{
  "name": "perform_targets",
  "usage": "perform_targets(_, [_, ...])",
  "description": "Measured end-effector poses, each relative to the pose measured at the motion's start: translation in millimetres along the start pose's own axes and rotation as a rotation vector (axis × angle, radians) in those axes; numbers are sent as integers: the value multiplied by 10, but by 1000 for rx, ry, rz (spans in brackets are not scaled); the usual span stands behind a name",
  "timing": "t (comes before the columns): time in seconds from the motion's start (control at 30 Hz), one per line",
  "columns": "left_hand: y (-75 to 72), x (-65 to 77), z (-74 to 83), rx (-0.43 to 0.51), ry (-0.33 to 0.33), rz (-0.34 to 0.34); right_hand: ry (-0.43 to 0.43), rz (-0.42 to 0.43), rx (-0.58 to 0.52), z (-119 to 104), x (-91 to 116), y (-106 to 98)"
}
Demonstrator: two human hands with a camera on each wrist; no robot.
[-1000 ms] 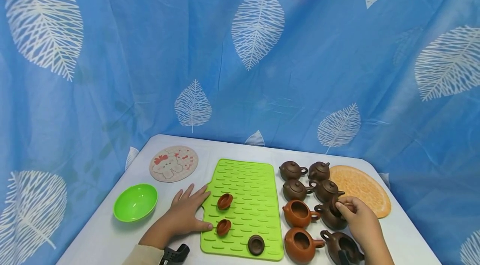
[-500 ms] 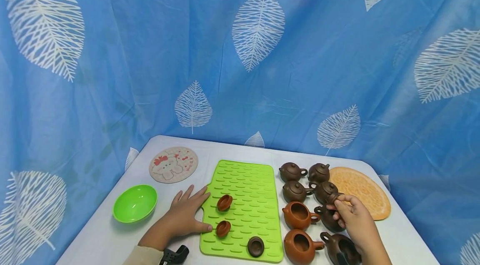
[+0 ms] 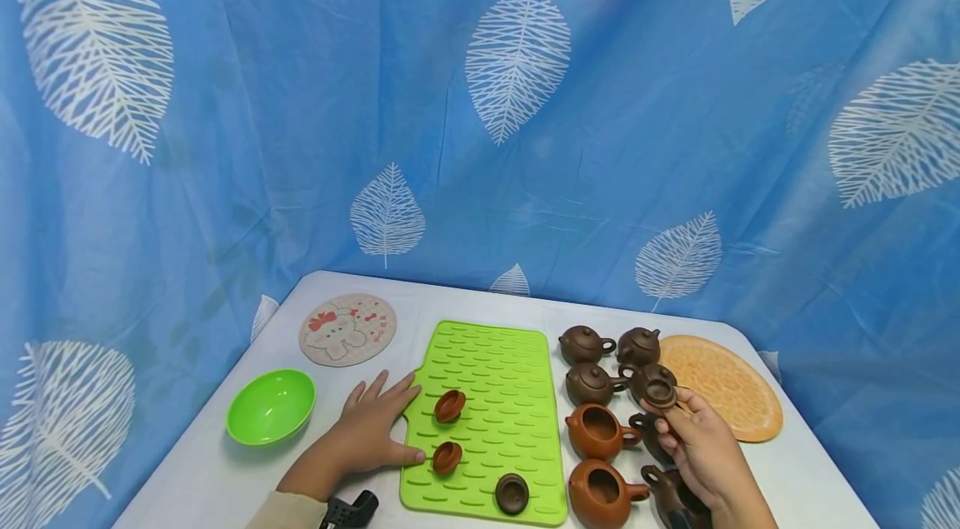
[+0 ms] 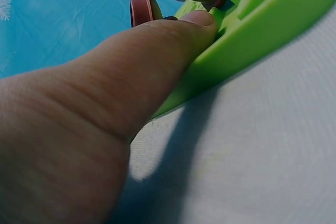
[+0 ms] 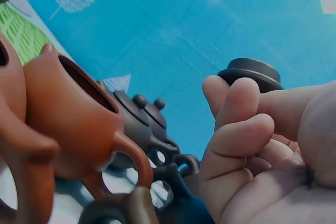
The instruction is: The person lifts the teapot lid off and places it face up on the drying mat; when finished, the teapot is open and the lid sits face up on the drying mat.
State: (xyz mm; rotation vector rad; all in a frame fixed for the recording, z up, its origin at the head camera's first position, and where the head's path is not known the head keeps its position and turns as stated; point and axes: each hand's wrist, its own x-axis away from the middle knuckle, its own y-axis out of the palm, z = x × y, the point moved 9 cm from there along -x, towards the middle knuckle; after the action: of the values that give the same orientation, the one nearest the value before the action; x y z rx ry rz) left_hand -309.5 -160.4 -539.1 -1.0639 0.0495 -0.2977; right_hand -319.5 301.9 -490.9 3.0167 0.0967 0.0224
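My right hand [image 3: 708,441] pinches a dark brown teapot lid [image 3: 660,392], its hollow underside turned up. In the right wrist view the lid [image 5: 254,72] sits on the fingertips with its rim uppermost. Below that hand are dark teapots, one of them an open-topped teapot [image 3: 678,500] partly hidden by the wrist. My left hand [image 3: 375,422] lies with spread fingers at the left edge of a green mat [image 3: 495,362], the thumb on its rim. On the mat lie two reddish-brown lids [image 3: 450,406] and a dark lid [image 3: 512,493] with its hollow side up.
Two reddish lidless teapots [image 3: 600,431] stand right of the mat. Behind them are several dark lidded teapots [image 3: 591,383]. An orange-slice mat [image 3: 720,383] lies at the right, a green bowl [image 3: 270,406] at the left. A round rabbit-patterned mat [image 3: 347,329] is farther back.
My right hand has lifted the dark lid off the teapot area, moved it slightly back and left, and turned its underside up. The left hand stays in place.
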Motion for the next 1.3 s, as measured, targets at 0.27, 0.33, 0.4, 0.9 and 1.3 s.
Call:
perform_targets(0.27, [15,-18,-16,4,3,-1,9,-66,-68,17,18,146])
perform_targets(0.33, [18,-24,-20,6,3,-4,25,-67,-60,31,24,195])
perform_targets(0.4, [17,-26,-22,6,2,-7,39,-69,-57,42,27,248])
perform_targets(0.9, [8,11,5,18,9,-6,161,-155,-59,65,-10,812])
perform_targets(1.3, [21,-3,6,24,-6,-16,274,-331,-39,95,-130,1342])
